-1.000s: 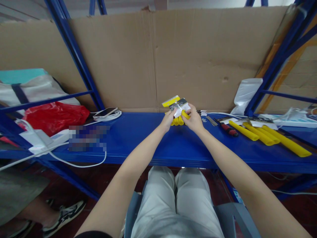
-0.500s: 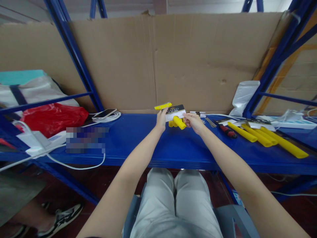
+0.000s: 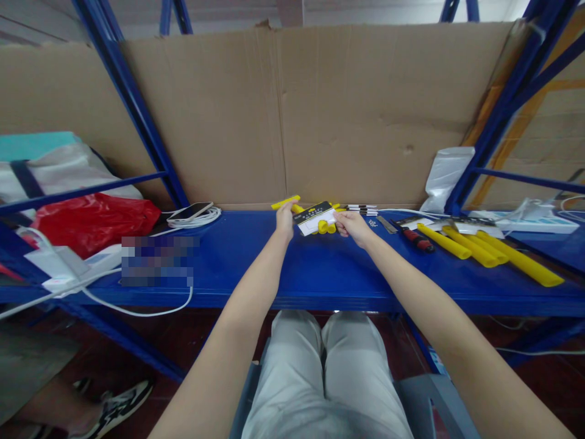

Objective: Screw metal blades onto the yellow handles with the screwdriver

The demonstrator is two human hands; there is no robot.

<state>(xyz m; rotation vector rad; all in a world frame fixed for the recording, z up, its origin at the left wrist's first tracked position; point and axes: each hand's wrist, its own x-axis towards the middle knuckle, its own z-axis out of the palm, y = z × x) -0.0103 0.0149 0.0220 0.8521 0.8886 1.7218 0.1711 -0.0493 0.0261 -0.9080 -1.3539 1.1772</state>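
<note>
The step in hand seems to be lining up a flat black-and-white printed card [image 3: 314,219] with a thin bright-yellow strip [image 3: 286,201], one to each hand. The card lies slanted between the hands, above the blue metal surface [image 3: 338,268]. The right hand [image 3: 351,224] sits at three o'clock of it, its grip pinched together on the card's near edge. The left hand [image 3: 284,221] is at nine o'clock, its grip closed around the strip, which juts out toward eleven o'clock of that hand; whether this grip also touches the card I cannot tell. Rounded yellow tube ends [image 3: 323,227] show at about five o'clock of the card's middle, their contact with it unclear. The next move, I judge, calls for a light pinch, so the card does not bend
</note>
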